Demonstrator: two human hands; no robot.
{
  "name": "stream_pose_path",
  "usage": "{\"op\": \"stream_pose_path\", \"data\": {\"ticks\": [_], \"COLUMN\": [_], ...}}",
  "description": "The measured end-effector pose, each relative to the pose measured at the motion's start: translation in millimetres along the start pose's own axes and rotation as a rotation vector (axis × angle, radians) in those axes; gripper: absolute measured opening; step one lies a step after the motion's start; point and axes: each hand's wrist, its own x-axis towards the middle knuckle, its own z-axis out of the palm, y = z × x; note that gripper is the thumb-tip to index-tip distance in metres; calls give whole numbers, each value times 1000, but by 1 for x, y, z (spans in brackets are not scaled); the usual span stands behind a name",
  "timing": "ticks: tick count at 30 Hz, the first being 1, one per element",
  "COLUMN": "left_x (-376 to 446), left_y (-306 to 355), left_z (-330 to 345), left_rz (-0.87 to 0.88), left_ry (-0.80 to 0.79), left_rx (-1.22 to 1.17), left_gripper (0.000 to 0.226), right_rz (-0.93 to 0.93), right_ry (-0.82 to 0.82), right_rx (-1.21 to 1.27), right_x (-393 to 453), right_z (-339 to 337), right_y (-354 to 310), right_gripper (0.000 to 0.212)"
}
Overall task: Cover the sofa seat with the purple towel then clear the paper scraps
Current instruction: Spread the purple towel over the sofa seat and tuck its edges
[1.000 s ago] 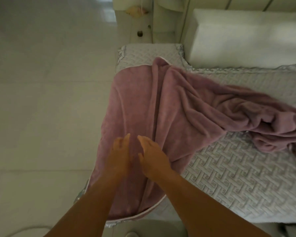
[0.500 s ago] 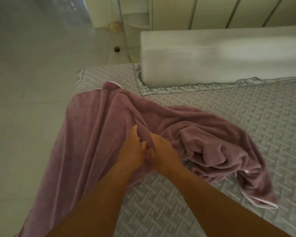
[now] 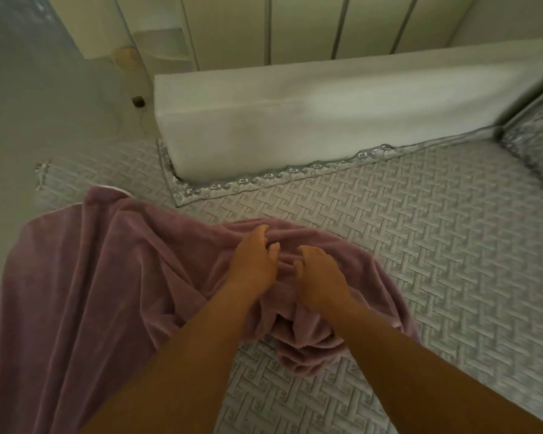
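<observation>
Towel position: purple towel (image 3: 85, 277) lies on the left end of the sofa seat (image 3: 420, 245), bunched toward the seat's middle, its left part draping over the left edge toward the floor (image 3: 29, 114).
Left hand: left hand (image 3: 254, 261) rests on the bunched cloth, fingers curled, pinching a ridge of towel.
Right hand: right hand (image 3: 320, 280) just beside it, fingers bent into the folds, gripping towel as far as I can judge.
Progress: early; most of the seat is bare, right half uncovered. Spreading is left to do.
Paper scraps: none visible in this view; clearing not yet begun.
Towel material: plush, soft pile, falls in deep loose folds, pale trim at one corner.
Seat cover: grey quilted fabric, woven-basket stitch pattern, shiny embroidered border at the back edge.
Back cushion: white cushion (image 3: 311, 120), smooth, long and block-shaped, along the back edge.
</observation>
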Motion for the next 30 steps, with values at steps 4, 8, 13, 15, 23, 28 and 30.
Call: {"op": "stream_pose_path", "data": {"ticks": [4, 8, 13, 15, 23, 28, 30], "left_x": [18, 34, 50, 56, 67, 58, 52], "left_y": [17, 27, 40, 49, 76, 72, 63], "left_z": [22, 47, 80, 95, 133, 110, 99], "left_rz": [41, 9, -30, -143, -748, -860, -864], "left_ry": [-58, -105, -156, -208, 50, 328, 340], "left_rx": [-23, 20, 74, -9, -328, -1174, -1387], "left_gripper": [41, 34, 23, 18, 35, 31, 42], "right_rz": [48, 35, 207, 238, -146, 63, 44], "right_ry": [45, 78, 159, 104, -98, -38, -169], "right_rx": [128, 97, -75, -108, 292, 593, 679], "right_x": [11, 22, 40, 50, 57, 65, 63], "right_z": [-3, -2, -6, -7, -6, -20, -24], "right_y": [19, 44, 89, 104, 125, 127, 120], "right_gripper": [29, 32, 57, 52, 19, 33, 58]}}
